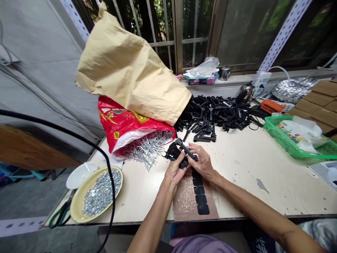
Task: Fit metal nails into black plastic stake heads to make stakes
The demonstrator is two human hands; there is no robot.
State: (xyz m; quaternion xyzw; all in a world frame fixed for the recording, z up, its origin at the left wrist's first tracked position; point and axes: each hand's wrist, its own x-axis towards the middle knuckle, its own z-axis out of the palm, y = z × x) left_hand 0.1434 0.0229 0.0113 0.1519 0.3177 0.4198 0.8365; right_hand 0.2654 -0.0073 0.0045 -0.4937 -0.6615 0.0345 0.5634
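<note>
Both hands meet over the middle of the table. My left hand (175,170) is closed around several black plastic parts (174,151), bunched in its fingers. Against that bunch, my right hand (202,162) grips a long black plastic bracket (186,149), held at a slant with its squared end pointing away to the left. Below the hands lies a brown board (185,200) with a column of black rounded pads (201,199) along its right side. Part of the pad column is hidden under my right hand.
Behind my hands rises a heap of black brackets (218,112). Long silver nails or screws (144,147) spill from a red bag (126,121), under a tan paper sack (129,66). A yellow bowl (75,205) holds small metal pieces. A black cable (112,182) crosses the left. A green basket (279,140) stands right.
</note>
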